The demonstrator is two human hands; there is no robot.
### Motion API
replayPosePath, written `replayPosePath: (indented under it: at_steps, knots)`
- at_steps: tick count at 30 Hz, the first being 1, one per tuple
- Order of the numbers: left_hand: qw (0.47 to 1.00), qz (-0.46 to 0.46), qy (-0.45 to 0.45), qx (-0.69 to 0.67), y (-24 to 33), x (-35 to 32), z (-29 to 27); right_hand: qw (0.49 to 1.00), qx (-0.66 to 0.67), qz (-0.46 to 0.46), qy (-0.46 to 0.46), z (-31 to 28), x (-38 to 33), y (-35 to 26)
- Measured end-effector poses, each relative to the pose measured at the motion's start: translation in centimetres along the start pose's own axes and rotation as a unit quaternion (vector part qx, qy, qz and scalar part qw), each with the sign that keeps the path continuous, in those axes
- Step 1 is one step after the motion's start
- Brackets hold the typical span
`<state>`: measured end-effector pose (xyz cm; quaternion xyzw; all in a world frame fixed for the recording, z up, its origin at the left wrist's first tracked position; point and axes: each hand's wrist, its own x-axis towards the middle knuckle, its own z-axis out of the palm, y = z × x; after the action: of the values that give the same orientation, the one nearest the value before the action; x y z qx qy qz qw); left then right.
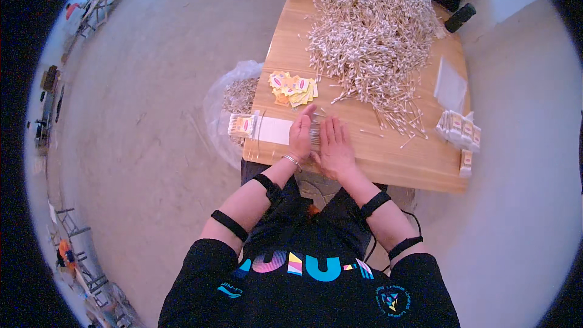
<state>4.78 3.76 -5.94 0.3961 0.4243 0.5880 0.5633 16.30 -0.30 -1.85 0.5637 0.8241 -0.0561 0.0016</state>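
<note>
A small row of cotton swabs [315, 133] lies on the wooden table between my two hands, partly covered by them. My left hand [300, 138] stands on edge against its left side, fingers straight. From the right, my right hand [335, 147] presses on the swabs with its fingers stretched out. Left of my left hand is a blank white card or sheet [274, 130]. Beyond that, at the table's left edge, sits a clear pack of cotton swabs [242, 126] with a printed label. Yellow and orange printed cards [294, 88] are heaped just beyond my left hand.
A large pile of loose cotton swabs [376, 30] covers the far table. Wrapped packs [459, 130] and clear plastic sleeves [450, 84] lie along the right edge, near a wall. A dark cylinder [460, 17] stands farther back. A plastic bag of swabs [239, 94] is beside the table's left edge.
</note>
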Motion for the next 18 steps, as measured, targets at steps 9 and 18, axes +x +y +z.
replayPosePath:
  at_steps: [9, 18]
  knots:
    - [0.998, 0.015, 0.0, 0.054, 0.8, 0.2, 0.0, 0.994, 0.049, 0.017, 0.093, 0.7, 0.9, 0.8]
    - [0.997, 0.034, 0.017, 0.064, 0.1, -0.1, -0.5, 0.955, 0.181, 0.11, 0.209, -0.2, 3.8, 3.5]
